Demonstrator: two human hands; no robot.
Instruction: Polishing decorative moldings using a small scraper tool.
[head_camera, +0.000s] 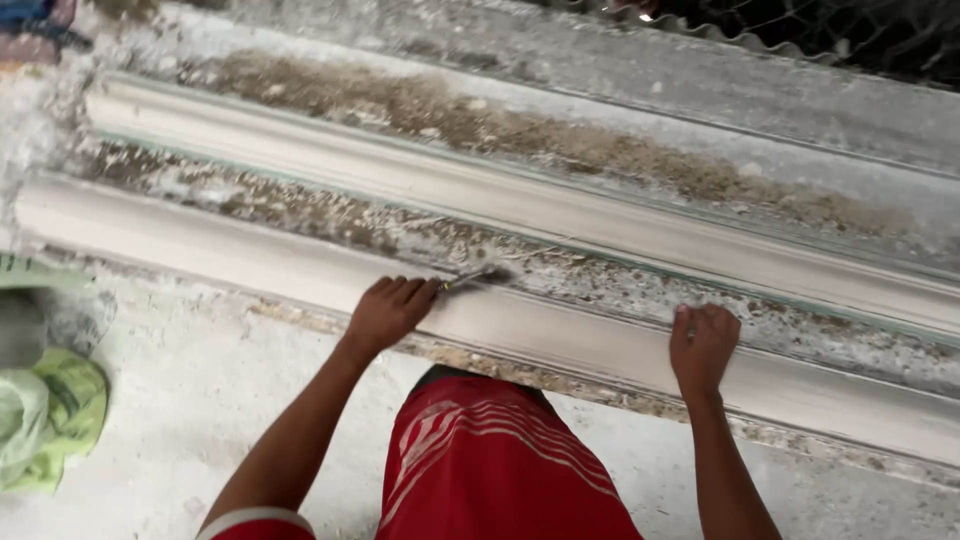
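1. While the left hand (390, 310), at centre frame, curls its fingers tight round a small brush (478, 278), the bristles rest on the debris-strewn strip just above the near moulding (560, 330).
2. The right hand (704, 345), right of centre, is folded knuckles-up and pressed onto the same pale moulding; it grips nothing that can be made out.
3. That near moulding runs from the left edge down to the lower right of the frame; a second, far moulding (520, 200) lies parallel above it.
4. Judging by how things lie, the moulding faces look smooth and fairly clean, while brown fibre and crumbs (480, 120) litter the strips between and beyond them, so the cleaning seems far from finished.
5. A green cloth (55, 410) sits crumpled at the lower left on the whitened floor (170, 380).
6. The brush is blurred, its handle hidden in the fist; both mouldings are cut off at the frame's edges, and the dark mesh (830, 35) at the upper right is hard to read.
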